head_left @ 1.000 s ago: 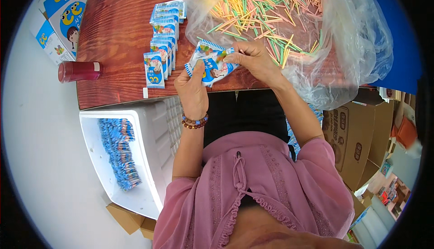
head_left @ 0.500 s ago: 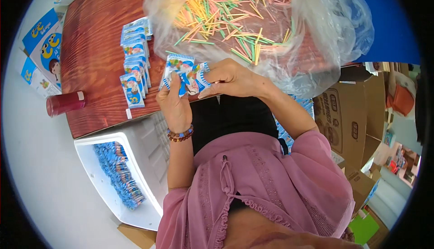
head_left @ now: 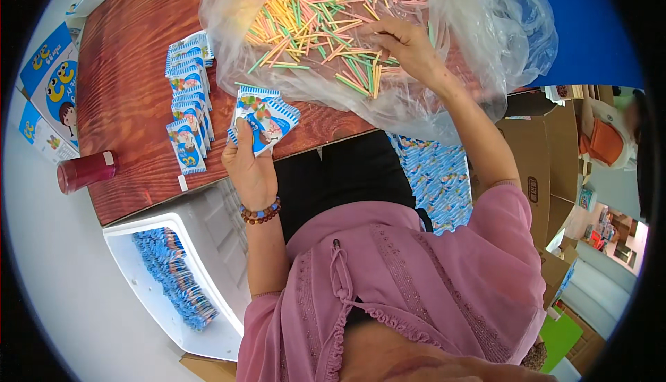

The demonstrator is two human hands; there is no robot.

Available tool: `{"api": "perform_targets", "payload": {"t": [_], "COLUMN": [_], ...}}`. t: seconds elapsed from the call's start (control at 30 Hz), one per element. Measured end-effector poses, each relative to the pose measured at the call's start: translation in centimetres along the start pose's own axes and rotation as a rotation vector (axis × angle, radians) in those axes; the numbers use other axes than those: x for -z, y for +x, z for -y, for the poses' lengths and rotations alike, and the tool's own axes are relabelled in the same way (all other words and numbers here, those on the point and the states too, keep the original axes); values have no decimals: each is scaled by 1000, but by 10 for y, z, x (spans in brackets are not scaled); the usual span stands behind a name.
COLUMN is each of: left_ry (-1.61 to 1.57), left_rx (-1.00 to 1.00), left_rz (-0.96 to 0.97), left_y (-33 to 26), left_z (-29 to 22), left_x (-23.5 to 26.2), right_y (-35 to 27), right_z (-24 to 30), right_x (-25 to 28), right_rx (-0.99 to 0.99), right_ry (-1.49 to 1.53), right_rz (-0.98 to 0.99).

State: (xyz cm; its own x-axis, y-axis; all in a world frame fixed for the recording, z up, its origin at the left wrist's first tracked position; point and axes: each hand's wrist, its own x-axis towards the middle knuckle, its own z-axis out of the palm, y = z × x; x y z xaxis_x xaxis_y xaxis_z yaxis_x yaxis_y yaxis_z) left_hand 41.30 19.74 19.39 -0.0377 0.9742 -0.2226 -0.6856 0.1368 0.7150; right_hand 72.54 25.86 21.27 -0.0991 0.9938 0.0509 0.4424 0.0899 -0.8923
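My left hand (head_left: 250, 163) holds a small fan of blue-and-white printed sachets (head_left: 262, 118) over the near edge of the wooden table (head_left: 125, 83). A bead bracelet sits on that wrist. My right hand (head_left: 406, 45) reaches into a big clear plastic bag (head_left: 479, 28) and rests on a heap of thin coloured sticks (head_left: 319, 14), yellow, green, pink and orange. Whether its fingers pinch any sticks is hard to tell. A row of overlapping sachets (head_left: 187, 104) lies on the table left of my left hand.
A dark red cup (head_left: 87, 172) stands at the table's left edge, with blue picture boxes (head_left: 48, 83) beyond it. A white tray (head_left: 173, 278) with blue sachets sits below the table. More sachets (head_left: 437, 174) lie at my right side. Cardboard boxes (head_left: 534, 167) stand to the right.
My right hand let go of the sachets and moved up and right into the bag of sticks. My left hand keeps the sachets. The view shifted.
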Motion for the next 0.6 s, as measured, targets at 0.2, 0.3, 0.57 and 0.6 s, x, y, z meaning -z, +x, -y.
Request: {"api": "perform_targets", "payload": {"t": [0.2, 0.3, 0.57, 0.6], "left_ry": [15, 2, 15, 9], "left_rx": [21, 31, 33, 30], "left_rz": [-10, -22, 9, 0], "left_y": [0, 0, 1, 1], "left_z": [-1, -1, -1, -1], "left_x": [0, 2, 7, 8], "right_y": [-15, -20, -24, -25], "right_z": [-14, 9, 25, 30], "right_x": [-1, -13, -40, -42], "right_rx": [-41, -230, 48, 68], "right_ry": [-561, -363, -817, -1010], "right_rz": [-249, -123, -122, -181]}}
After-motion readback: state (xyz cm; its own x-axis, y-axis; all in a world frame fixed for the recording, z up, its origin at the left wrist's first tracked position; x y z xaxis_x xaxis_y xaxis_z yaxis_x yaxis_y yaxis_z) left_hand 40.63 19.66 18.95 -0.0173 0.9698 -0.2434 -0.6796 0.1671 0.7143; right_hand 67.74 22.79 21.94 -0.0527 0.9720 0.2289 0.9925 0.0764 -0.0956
